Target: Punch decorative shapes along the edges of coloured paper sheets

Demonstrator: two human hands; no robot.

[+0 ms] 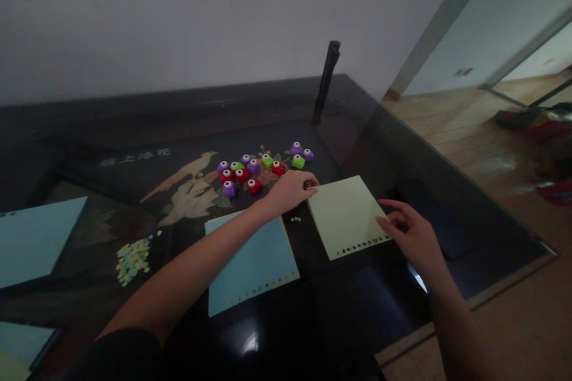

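Note:
A pale yellow-green sheet of paper (346, 211) lies between my hands, with a row of small shapes punched along its near edge. My left hand (292, 190) pinches its far left corner between thumb and fingers. At its right edge, my right hand (409, 229) has the paper between thumb and fingers. Beneath my left forearm rests a stack of blue paper (254, 262), also punched along its near edge. A few tiny paper cut-outs (295, 219) sit between the stack and the sheet. Several craft punches (241, 175) in purple, red and green stand beyond my left hand.
A heap of small paper cut-outs (133, 259) lies left of my forearm. More blue sheets (40, 241) are at the far left. A black upright post (327, 80) rises at the back of the glossy dark table (447, 190), against the wall.

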